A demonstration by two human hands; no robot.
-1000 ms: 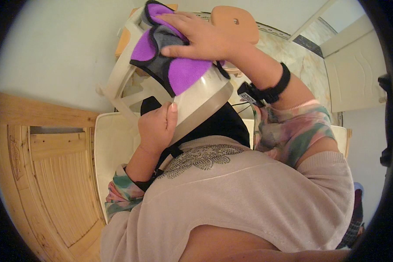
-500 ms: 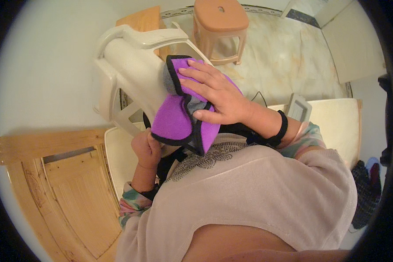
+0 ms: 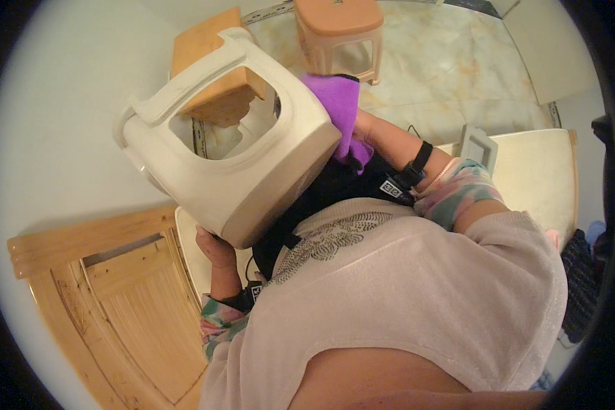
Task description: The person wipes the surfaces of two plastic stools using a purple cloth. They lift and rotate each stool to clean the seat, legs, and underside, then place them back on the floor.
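Observation:
A cream plastic stool [image 3: 273,147] lies tilted over my lap, and one of its sides with a large opening faces up. My left hand [image 3: 216,249] is closed on the stool's lower left corner; some of its fingers are hidden behind the plastic. At the stool's right side hangs a purple cloth [image 3: 335,102] with black edging. Behind that cloth is my right hand [image 3: 364,128], holding it against the stool; its fingers are mostly covered.
An orange-topped plastic stool [image 3: 340,17] stands on the marbled floor ahead. Beyond the held stool is a small wooden stool [image 3: 208,51]. A wooden panel [image 3: 137,294] is at my left. To the right, a grey plastic frame [image 3: 478,147] rests on a cream padded seat [image 3: 536,178].
The cream stool has turned and come nearer, so its open side faces up. My right hand and the purple cloth have moved from in front of it to its right side.

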